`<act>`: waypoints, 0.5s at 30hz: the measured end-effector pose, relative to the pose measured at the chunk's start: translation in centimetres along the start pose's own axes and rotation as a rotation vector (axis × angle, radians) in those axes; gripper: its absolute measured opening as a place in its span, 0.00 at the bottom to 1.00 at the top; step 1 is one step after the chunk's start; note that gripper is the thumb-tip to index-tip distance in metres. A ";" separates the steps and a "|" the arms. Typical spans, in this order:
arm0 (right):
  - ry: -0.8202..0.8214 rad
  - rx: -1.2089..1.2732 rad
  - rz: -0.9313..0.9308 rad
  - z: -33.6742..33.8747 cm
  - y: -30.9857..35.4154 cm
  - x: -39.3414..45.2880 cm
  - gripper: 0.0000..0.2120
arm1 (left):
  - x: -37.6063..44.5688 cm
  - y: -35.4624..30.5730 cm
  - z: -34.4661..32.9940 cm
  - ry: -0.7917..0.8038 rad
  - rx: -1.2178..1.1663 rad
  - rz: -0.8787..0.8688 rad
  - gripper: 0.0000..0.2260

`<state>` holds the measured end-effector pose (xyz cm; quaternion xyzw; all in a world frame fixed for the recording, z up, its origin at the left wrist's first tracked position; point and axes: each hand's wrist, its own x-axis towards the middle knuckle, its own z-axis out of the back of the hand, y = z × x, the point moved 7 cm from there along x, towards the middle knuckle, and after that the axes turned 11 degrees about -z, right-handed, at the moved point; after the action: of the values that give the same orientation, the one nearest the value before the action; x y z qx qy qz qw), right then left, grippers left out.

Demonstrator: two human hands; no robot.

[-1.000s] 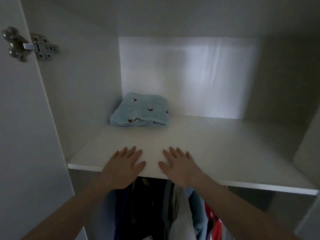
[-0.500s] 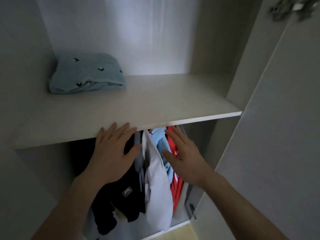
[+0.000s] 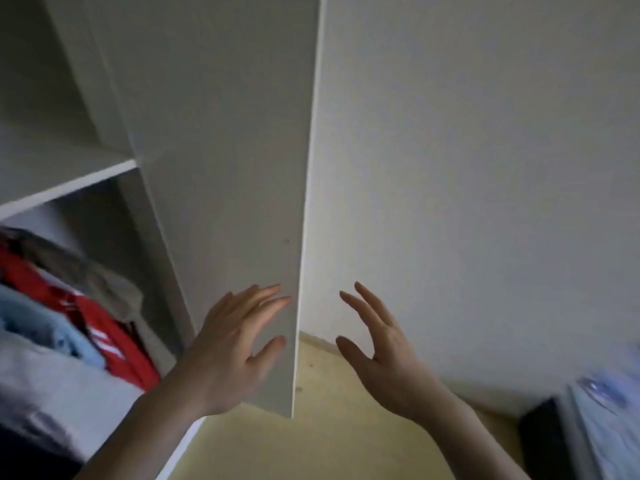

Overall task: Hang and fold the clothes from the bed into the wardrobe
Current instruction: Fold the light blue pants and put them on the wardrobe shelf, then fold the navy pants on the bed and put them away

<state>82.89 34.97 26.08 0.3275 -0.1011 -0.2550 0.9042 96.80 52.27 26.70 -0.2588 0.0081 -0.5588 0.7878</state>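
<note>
White laminate forms the open wardrobe door point(image 3: 221, 188), whose vertical free edge is flanked by both empty hands: left hand point(image 3: 228, 348) with fingers point(image 3: 266, 296) spread, nearer it, right hand point(image 3: 377, 344) spread alike. Hung clothes point(image 3: 65, 327) are seen left, inside.

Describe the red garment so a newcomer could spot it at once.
Start at the white wardrobe shelf on the left and look beneath it at the hanging clothes. The red garment with white markings hangs between a grey-brown piece and a light blue one; only it is vivid.
</note>
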 end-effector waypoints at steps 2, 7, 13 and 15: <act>-0.056 0.010 -0.129 4.4 -6.2 -4.8 0.28 | 2.7 -5.9 -4.5 0.058 -0.042 -0.106 0.27; -0.220 0.043 -0.386 14.3 -19.7 -18.4 0.29 | 6.4 -21.8 -15.5 0.215 -0.136 -0.324 0.29; -0.386 0.054 -0.653 21.9 -31.9 -34.7 0.30 | 7.7 -40.2 -26.6 0.396 -0.181 -0.578 0.28; -0.433 0.074 -0.733 23.7 -35.0 -39.3 0.30 | 8.2 -45.5 -29.8 0.457 -0.179 -0.673 0.27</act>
<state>27.36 19.91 21.07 0.3129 -0.1748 -0.6186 0.6992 51.05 22.14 22.15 -0.1836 0.1463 -0.8254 0.5134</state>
